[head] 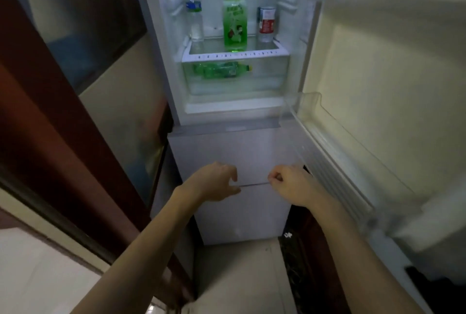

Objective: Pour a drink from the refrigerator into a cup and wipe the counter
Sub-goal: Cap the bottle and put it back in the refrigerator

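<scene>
The refrigerator stands with its upper door swung wide to the right. On its glass shelf stand three bottles: a clear one with a teal cap, a tall green one in the middle, and a clear one with a red cap and red label. Another green bottle lies on its side in the clear drawer below. My left hand and my right hand hover low, in front of the closed lower compartments. The left hand's fingers hang loosely curled; the right is curled into a fist. Neither holds anything.
A dark red door frame with a glass pane runs close along the left. The open door's clear bin juts out at the right. Pale floor tiles lie below the fridge, beside a dark patterned strip.
</scene>
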Demonstrator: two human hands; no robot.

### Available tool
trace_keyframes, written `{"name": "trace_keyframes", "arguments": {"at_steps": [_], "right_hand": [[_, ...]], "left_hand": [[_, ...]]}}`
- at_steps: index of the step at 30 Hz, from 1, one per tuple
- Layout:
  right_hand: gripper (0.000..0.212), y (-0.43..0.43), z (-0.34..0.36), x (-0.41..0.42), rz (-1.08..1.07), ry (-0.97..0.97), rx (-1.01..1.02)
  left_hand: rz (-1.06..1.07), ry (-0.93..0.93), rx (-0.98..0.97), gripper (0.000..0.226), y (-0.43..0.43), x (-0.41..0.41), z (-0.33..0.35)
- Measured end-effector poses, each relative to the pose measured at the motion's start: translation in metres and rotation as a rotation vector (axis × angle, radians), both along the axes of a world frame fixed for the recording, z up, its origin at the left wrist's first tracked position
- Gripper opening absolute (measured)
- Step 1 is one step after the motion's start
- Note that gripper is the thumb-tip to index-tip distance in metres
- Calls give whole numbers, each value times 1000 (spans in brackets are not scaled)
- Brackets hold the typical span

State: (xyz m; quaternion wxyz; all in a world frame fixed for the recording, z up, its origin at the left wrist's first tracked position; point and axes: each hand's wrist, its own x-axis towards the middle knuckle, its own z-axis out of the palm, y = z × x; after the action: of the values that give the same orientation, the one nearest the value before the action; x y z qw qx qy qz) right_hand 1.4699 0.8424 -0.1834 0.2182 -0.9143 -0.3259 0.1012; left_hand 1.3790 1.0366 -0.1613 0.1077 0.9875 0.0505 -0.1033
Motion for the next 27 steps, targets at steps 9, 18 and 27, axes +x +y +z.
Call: {"name": "trace_keyframes", "arguments": {"at_steps": [9, 18, 27], "right_hand": [[20, -114, -31, -94, -261, 127, 25], [23, -256, 14, -110, -749, -122, 248], [43, -297, 39, -94, -852, -108, 755]], "left_hand": [[-176, 79, -159, 38, -74, -58, -65], [-211, -58, -243, 34, -126, -76, -46], [-174, -150, -262, 29, -193, -83, -13]]}}
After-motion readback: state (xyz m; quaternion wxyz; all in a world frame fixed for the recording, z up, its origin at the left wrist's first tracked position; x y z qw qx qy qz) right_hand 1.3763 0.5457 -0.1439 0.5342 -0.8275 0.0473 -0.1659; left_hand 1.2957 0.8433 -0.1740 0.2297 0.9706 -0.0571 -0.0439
